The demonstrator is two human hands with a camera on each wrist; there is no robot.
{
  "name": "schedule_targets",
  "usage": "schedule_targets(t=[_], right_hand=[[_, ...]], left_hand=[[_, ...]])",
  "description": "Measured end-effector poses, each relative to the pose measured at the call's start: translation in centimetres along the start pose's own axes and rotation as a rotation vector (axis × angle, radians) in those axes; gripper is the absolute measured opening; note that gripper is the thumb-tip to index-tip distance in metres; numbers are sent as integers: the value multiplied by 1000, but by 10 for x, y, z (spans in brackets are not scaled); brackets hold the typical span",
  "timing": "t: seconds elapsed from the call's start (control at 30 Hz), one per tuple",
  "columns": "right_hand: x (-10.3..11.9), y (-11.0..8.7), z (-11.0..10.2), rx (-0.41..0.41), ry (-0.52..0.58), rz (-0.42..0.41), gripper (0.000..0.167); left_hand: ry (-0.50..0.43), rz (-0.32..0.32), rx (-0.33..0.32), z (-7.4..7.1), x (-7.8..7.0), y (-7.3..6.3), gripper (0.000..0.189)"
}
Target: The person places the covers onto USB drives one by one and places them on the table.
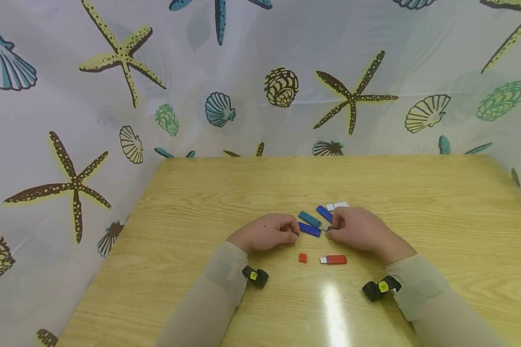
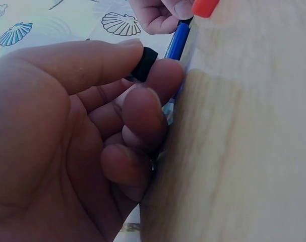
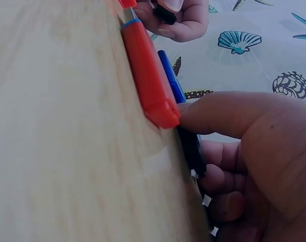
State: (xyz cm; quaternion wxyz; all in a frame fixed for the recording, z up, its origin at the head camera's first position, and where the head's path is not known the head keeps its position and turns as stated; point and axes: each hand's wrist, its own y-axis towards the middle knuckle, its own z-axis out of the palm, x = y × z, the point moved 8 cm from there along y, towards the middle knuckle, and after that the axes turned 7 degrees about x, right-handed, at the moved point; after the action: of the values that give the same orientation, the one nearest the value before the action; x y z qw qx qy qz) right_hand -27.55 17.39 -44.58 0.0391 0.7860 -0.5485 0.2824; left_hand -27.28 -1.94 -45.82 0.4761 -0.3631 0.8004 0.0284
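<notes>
Between its thumb and index finger, my left hand (image 1: 269,233) pinches a small black cap (image 2: 145,64), seen best in the left wrist view. My right hand (image 1: 362,229) holds a black USB stick (image 3: 191,151) low over the table, its metal plug bare and pointing left in the head view; the fingers hide part of it. A blue USB stick (image 1: 309,229) lies between the two hands. Nearer the front, a red USB stick (image 1: 336,260) rests uncapped, with its red cap (image 1: 302,258) apart from it on the left.
Just beyond the hands lie a teal USB stick (image 1: 309,219), a second blue stick (image 1: 324,213) partly behind the right hand, and a white stick (image 1: 337,206). The wooden table (image 1: 191,193) meets a shell-patterned curtain (image 1: 252,130) at the back and left.
</notes>
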Motion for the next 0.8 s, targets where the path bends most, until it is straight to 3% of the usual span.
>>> schedule_targets(t=[0.57, 0.8], right_hand=[[-3, -1, -2, -3, 63, -67, 16], [0, -1, -2, -41, 169, -149, 16]], left_hand=[[-39, 0, -15, -3, 2, 0, 9], [-110, 37, -44, -6, 1, 0, 12]])
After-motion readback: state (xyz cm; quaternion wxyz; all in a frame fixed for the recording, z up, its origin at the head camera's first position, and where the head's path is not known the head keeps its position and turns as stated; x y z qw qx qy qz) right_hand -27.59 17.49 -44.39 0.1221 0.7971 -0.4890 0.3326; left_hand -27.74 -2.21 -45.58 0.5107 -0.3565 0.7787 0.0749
